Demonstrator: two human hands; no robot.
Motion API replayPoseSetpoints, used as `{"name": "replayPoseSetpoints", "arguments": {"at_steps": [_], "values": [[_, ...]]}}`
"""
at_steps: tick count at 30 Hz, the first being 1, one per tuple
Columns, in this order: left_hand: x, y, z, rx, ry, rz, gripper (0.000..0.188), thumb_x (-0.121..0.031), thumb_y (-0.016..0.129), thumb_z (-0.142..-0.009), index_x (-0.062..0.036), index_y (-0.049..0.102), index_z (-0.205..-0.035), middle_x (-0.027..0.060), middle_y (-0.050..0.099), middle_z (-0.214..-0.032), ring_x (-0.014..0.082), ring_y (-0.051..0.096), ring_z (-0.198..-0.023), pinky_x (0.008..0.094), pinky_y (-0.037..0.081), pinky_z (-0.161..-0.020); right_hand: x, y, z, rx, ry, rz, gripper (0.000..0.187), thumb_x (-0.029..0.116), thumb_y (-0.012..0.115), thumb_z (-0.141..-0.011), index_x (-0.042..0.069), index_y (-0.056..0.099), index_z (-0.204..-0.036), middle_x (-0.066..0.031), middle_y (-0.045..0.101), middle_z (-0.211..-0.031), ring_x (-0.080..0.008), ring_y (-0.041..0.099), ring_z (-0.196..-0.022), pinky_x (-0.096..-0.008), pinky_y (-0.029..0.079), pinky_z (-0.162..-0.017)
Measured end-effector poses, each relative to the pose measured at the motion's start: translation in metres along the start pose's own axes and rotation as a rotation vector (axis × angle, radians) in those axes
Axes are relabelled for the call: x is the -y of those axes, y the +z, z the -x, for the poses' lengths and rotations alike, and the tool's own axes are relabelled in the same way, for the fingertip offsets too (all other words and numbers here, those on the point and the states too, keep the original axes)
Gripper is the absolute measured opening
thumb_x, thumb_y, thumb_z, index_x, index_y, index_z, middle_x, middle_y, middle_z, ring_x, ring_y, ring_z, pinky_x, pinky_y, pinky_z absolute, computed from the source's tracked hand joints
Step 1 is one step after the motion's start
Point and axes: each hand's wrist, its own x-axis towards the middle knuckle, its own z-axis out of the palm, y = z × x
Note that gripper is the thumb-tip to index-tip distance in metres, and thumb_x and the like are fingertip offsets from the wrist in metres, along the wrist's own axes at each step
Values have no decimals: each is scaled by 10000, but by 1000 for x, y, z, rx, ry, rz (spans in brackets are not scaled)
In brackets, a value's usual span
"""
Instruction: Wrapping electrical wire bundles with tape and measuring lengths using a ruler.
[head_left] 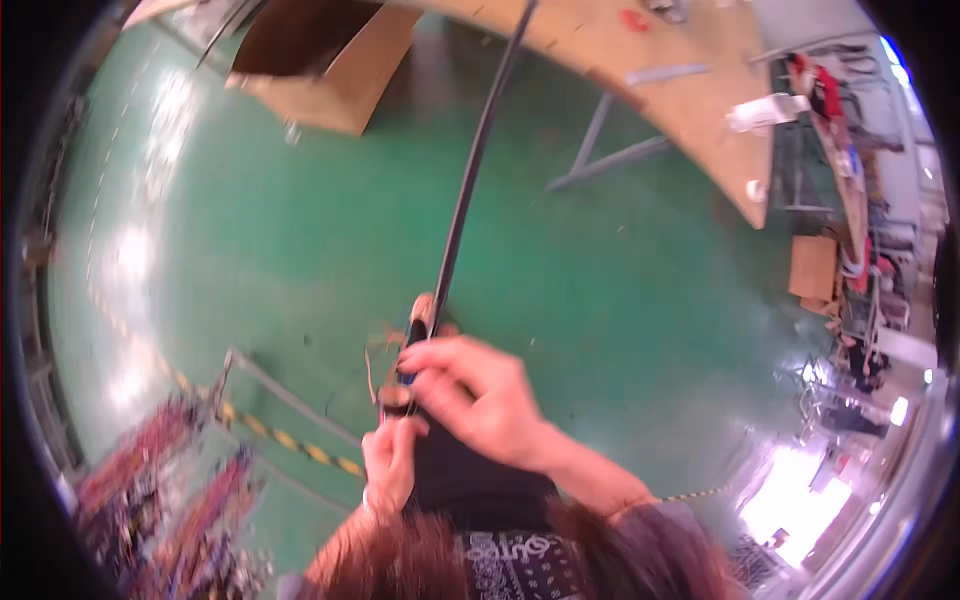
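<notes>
A long, thin dark rod (470, 180) runs from the top edge down to my hands, tilted a little to the right. My left hand (388, 462) is closed around its near end, thumb on top, beside a small brown and dark piece (396, 400). Just above, my right hand (480, 400) is bent over the rod with its fingers pinched together, slightly blurred. What the right fingertips pinch is too small to make out. A bit of blue shows under them, and a thin loose strand (370, 368) curves out to the left.
An open cardboard box (335, 85) stands far left on the green floor (300, 240). A wooden table (690, 110) with a white bottle-like thing (765, 113) spans the far right. Bundles of thin reddish rods (200, 510) lie near left, by a metal frame (285, 392) and yellow-black floor tape (290, 440).
</notes>
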Motion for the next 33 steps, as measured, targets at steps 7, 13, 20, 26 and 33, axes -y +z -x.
{"name": "replayPoseSetpoints", "arguments": {"at_steps": [7,13,20,26,33], "values": [[-33,-11,-15,101,-487,409,459,-313,433,-1022,7,598,-737,-69,344,-497,37,241,-413,244,155,-423,-99,-258,-220,-954,361,402,342,386,599,-915,85,591,-1076,-93,642,-825,-194,592,-673,-331,480,-568],[-4,-23,-18,207,-629,464,465,-332,395,-1033,23,566,-787,-60,300,-512,47,240,-426,247,164,-424,-166,-290,-276,-1051,139,1359,386,438,579,-899,217,590,-1216,-130,577,-895,-325,595,-848,-462,482,-703],[56,-51,-30,611,-803,839,452,-367,391,-1022,3,570,-834,18,440,-619,119,400,-502,266,317,-485,-160,-304,-275,-1087,311,-320,417,303,626,-911,-34,472,-1104,-199,638,-959,-270,662,-731,-374,585,-577],[-8,-26,-18,152,-682,408,433,-431,461,-996,-51,597,-839,-58,409,-514,72,343,-436,259,219,-410,-124,-311,-202,-594,324,-820,257,7,533,-916,-77,491,-1155,-201,621,-1109,-298,634,-1007,-458,532,-944],[-40,-19,-19,246,-512,495,311,-294,412,-1036,-49,540,-892,-89,305,-573,35,255,-455,218,197,-418,-54,-100,39,-401,583,-589,422,267,425,-996,9,497,-1323,10,498,-756,-64,362,-605,-205,285,-531]]}}
